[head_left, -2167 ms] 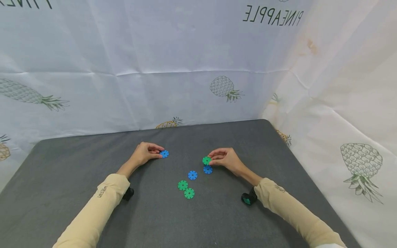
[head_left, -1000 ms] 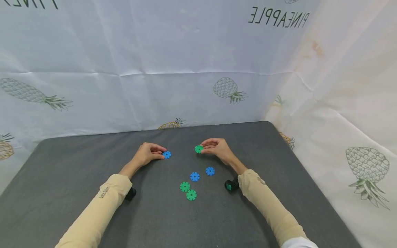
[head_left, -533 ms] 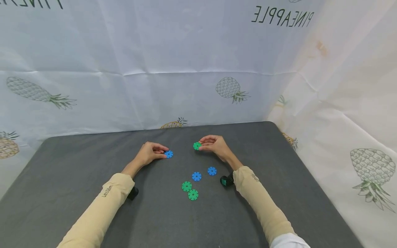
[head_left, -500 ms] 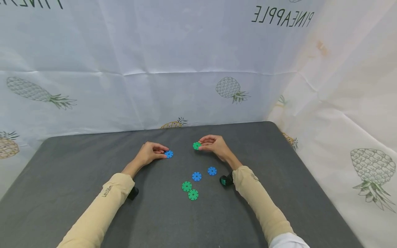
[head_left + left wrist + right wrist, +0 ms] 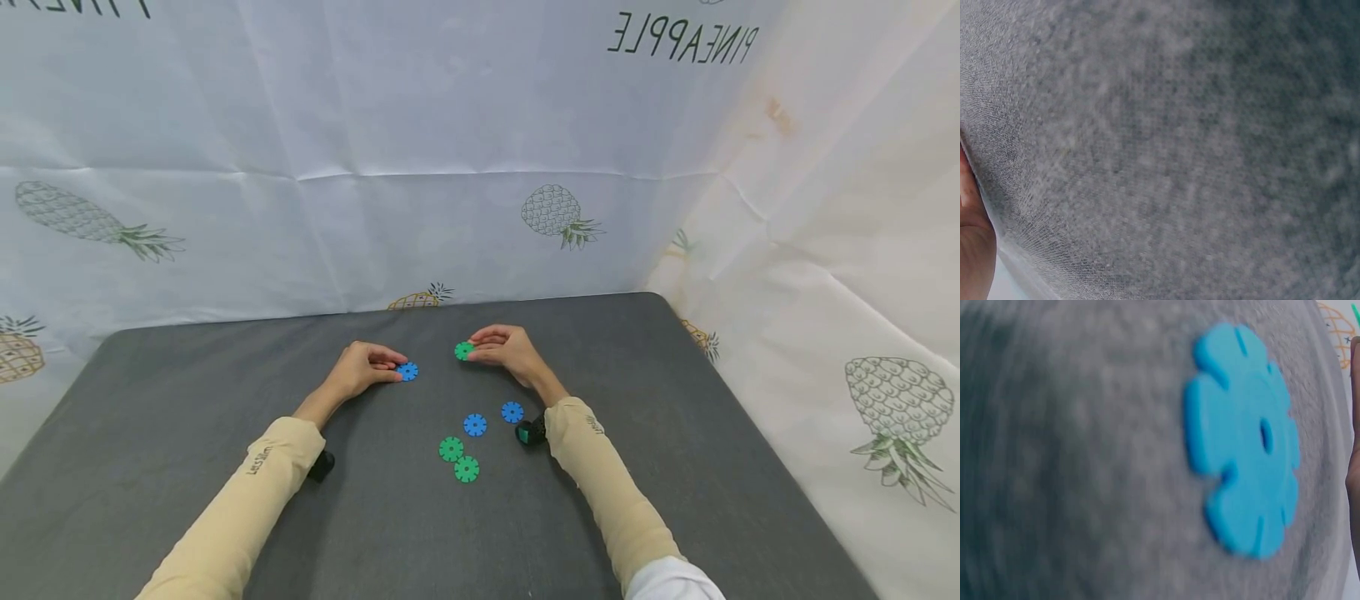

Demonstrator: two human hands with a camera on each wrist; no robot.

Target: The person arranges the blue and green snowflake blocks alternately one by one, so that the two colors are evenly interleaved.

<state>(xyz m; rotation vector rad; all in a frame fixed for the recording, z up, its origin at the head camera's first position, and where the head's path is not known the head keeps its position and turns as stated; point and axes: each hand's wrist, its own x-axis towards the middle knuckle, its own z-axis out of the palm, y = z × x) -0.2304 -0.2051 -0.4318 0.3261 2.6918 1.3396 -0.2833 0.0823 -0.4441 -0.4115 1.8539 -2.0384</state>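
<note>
My left hand (image 5: pixel 356 372) pinches the edge of a blue notched plastic disc (image 5: pixel 407 372) between thumb and fingers, low over the dark tabletop. To its right, my right hand (image 5: pixel 507 353) pinches a green notched disc (image 5: pixel 464 351) in the same manner. A short gap separates the two held discs. In the right wrist view, a large blue disc (image 5: pixel 1247 440) with a centre hole lies on the cloth, and a sliver of the right hand (image 5: pixel 1354 469) shows at the edge. Only part of the left hand (image 5: pixel 974 237) appears in the left wrist view; its disc is hidden there.
Nearer me on the grey-covered table (image 5: pixel 360 517) lie two green discs, one (image 5: pixel 451 449) touching the other (image 5: pixel 467 469). Two blue discs, a left one (image 5: pixel 475 425) and a right one (image 5: pixel 512 412), lie beyond them. A pineapple-print curtain (image 5: pixel 337 242) hangs behind.
My right hand has lifted the green disc away from beside a blue one and carried it back and to the left, nearer the left hand's disc. The left hand has hardly moved.
</note>
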